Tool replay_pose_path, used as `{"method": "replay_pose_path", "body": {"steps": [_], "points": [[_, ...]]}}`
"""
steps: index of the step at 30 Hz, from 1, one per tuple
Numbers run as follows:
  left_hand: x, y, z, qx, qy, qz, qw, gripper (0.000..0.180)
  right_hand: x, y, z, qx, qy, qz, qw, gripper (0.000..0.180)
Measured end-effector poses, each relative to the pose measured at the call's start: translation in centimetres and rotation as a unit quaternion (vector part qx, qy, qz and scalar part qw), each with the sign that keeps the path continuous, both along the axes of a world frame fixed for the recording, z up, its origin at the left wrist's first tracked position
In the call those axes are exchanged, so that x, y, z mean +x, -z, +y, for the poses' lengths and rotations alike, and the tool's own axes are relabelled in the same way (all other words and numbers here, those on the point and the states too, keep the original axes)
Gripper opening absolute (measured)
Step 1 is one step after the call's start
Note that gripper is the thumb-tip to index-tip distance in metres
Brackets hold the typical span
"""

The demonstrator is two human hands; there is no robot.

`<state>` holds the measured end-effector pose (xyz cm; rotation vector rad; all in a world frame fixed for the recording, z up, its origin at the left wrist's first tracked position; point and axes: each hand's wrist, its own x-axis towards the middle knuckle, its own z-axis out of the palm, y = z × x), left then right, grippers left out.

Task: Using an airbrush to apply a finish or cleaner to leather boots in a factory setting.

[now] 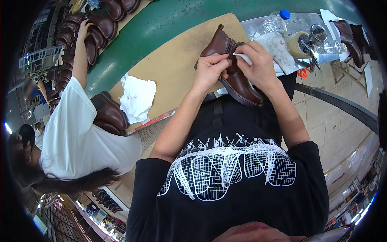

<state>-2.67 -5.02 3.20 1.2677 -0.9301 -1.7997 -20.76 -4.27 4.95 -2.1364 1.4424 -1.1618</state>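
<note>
A brown leather ankle boot (pixel 238 82) lies on its side at the near edge of a cardboard sheet (pixel 177 60), its sole toward my body. My left hand (pixel 209 70) grips the boot's upper from the left. My right hand (pixel 260 64) rests on the boot from the right and pinches a small white cloth or wipe (pixel 243 59) against the leather near the boot's opening.
A crumpled white rag (pixel 137 99) lies on the cardboard to the left. A clear water bottle (pixel 276 22), a tape roll (pixel 298 44) and another rag (pixel 280 48) sit on a metal tray. A co-worker in a white shirt (pixel 76 133) reaches toward several brown boots (pixel 100 28) on the green belt.
</note>
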Motion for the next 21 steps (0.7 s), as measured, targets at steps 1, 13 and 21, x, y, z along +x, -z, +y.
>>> {"method": "replay_pose_path", "body": {"steps": [1, 13, 21], "points": [[-0.1, 0.0, -0.1, -0.004, 0.001, -0.001, 1.0, 0.022, 0.1, -0.1, 0.0, 0.0, 0.0, 0.0, 1.0, 0.02], [-0.1, 0.0, 0.1, 0.003, 0.0, -0.003, 1.0, 0.023, -0.1, 0.4, 0.3, 0.001, -0.008, -0.002, 1.0, 0.02], [-0.2, -0.2, -0.4, 0.002, -0.005, 0.0, 1.0, 0.025, -0.6, 0.3, -0.7, -0.013, 0.025, 0.012, 1.0, 0.018]]}}
